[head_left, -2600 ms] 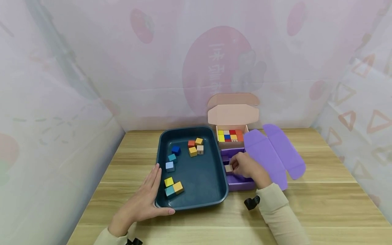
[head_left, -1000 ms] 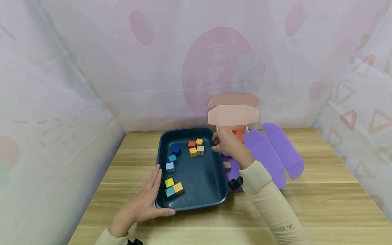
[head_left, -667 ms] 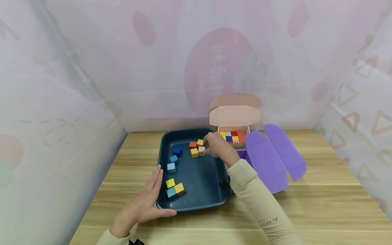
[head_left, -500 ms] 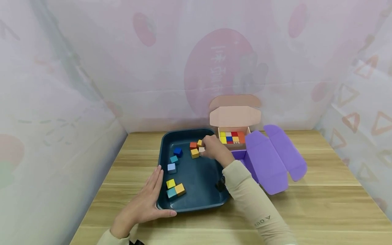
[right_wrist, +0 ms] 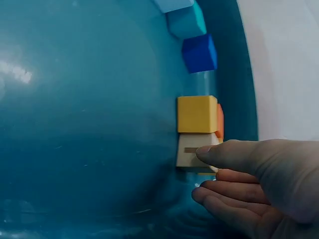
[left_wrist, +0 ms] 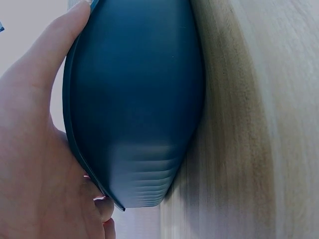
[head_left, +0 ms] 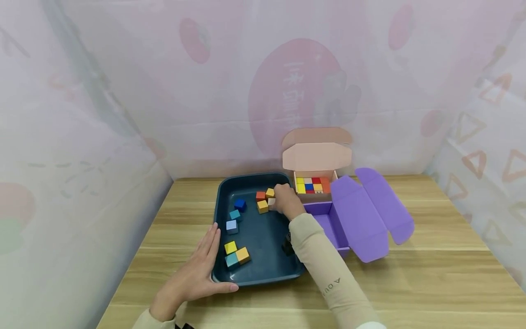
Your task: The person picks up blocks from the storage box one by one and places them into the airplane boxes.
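Observation:
My left hand [head_left: 198,267] rests against the near left corner of a dark blue tray [head_left: 263,279], fingers straight along its left rim and thumb at the front rim. Inside the tray my right hand [head_left: 287,201] pinches a plain wooden cube [right_wrist: 190,149], its thumb on the cube's marked face. The fingers hide part of that cube. A yellow cube [right_wrist: 197,114] touches it, with an orange-red cube [head_left: 260,196] and another yellow cube [head_left: 270,193] close by. Blue [head_left: 240,204], teal [head_left: 234,215] and pale blue [head_left: 232,226] cubes line the tray's left side.
A yellow [head_left: 230,247], a teal [head_left: 232,261] and an orange-yellow cube [head_left: 243,255] sit at the tray's near left. Right of it stand a peach box [head_left: 316,198] of coloured cubes and an open-lidded purple box [head_left: 339,228], partly behind my right sleeve.
My right hand has gone from the purple box, where it was at a wooden cube, leftward over the tray rim to the wooden cube in the tray. The left hand stays put.

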A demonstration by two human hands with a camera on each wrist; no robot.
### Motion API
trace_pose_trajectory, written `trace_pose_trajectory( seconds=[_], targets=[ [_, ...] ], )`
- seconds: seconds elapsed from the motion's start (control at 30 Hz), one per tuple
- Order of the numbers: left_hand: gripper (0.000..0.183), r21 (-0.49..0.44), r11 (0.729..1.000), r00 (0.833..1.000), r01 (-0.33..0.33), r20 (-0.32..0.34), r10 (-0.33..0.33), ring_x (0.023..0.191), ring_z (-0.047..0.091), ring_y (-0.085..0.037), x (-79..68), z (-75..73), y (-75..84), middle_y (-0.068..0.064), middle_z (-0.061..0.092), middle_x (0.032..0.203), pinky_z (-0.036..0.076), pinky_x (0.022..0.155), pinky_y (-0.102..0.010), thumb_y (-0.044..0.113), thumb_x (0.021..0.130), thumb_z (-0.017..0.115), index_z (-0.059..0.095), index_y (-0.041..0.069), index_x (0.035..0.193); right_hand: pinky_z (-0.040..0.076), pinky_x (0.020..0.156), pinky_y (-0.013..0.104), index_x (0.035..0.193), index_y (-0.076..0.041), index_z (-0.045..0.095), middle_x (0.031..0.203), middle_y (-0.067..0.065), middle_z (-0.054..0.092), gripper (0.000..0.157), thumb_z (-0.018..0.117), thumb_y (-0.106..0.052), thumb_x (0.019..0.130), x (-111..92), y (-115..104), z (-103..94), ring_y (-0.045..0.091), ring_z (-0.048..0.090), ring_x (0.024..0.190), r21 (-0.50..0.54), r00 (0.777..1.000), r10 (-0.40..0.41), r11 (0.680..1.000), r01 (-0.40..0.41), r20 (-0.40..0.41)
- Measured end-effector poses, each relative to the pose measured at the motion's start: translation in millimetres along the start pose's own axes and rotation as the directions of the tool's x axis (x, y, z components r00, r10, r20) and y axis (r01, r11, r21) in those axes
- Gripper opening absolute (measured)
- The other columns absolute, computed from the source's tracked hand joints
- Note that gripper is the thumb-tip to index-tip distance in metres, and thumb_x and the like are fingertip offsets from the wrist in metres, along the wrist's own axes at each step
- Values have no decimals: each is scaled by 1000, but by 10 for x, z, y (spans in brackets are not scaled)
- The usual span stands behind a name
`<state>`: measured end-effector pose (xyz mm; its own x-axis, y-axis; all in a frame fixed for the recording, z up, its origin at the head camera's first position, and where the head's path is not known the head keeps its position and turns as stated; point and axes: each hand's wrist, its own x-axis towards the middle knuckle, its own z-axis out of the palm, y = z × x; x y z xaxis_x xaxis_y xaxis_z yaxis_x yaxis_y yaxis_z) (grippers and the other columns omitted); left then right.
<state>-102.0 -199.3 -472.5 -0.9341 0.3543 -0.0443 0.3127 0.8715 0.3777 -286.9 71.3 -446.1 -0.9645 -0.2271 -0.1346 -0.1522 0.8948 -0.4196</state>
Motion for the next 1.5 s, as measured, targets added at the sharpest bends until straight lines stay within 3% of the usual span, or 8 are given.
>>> trace_pose_trajectory(
  seconds=[0.37, 0.57, 0.83, 1.1, 1.4, 1.5],
  targets=[
    [145, -5, 1000, 1000, 6, -4, -6, 166, 11, -40, 3, -13, -6, -14, -4, 180, 26, 127, -69, 91, 71, 68, -1, 13, 171, 65, 93, 43, 118, 1, 71, 110, 16, 73, 34, 83, -16, 92, 91, 10, 56, 27, 70, 91, -23, 998, -43, 999, 42, -42],
    [145, -5, 1000, 1000, 4, 0, -4, 166, 11, -41, 10, -7, -12, -13, -6, 180, 27, 126, -69, 91, 71, 68, -2, 13, 171, 64, 91, 40, 110, 0, 74, 97, 11, 71, 29, 85, -21, 92, 56, 37, -39, 23, 65, 85, -23, 998, -54, 998, 53, -34],
    [144, -1, 1000, 1000, -3, -6, 3, 165, 12, -41, 34, -34, 0, -14, -4, 180, 28, 125, -70, 90, 71, 69, 1, 12, 171, 63, 74, 32, 88, -4, 82, 79, 7, 73, 15, 86, -18, 90, -177, 55, -321, 21, 62, 70, 68, 995, -88, 994, 90, -38],
    [145, -7, 1000, 1000, -14, -9, 14, 165, 12, -42, 44, -37, -3, -15, -4, 180, 27, 126, -69, 90, 71, 70, -1, 13, 171, 66, 85, 38, 99, -3, 82, 99, 11, 78, 16, 86, -15, 89, -506, 81, -646, 23, 65, 82, 128, 991, -115, 984, 122, -62],
    [145, -15, 1000, 1000, -8, -9, 8, 165, 12, -42, 59, -22, 3, -14, -4, 180, 26, 126, -70, 86, 71, 73, 4, 8, 171, 63, 73, 34, 91, -1, 82, 87, 10, 79, 14, 89, -10, 83, -856, 297, -917, 19, 69, 77, 67, 966, -228, 969, 237, -120],
    [144, -16, 1000, 1000, -10, -11, 9, 165, 12, -42, 67, -18, 2, -14, -4, 180, 26, 126, -70, 85, 71, 74, 4, 8, 171, 65, 74, 35, 92, 0, 82, 88, 11, 80, 13, 88, -6, 82, -962, 385, -967, 20, 72, 78, 85, 969, -225, 969, 234, -101]
  ],
)
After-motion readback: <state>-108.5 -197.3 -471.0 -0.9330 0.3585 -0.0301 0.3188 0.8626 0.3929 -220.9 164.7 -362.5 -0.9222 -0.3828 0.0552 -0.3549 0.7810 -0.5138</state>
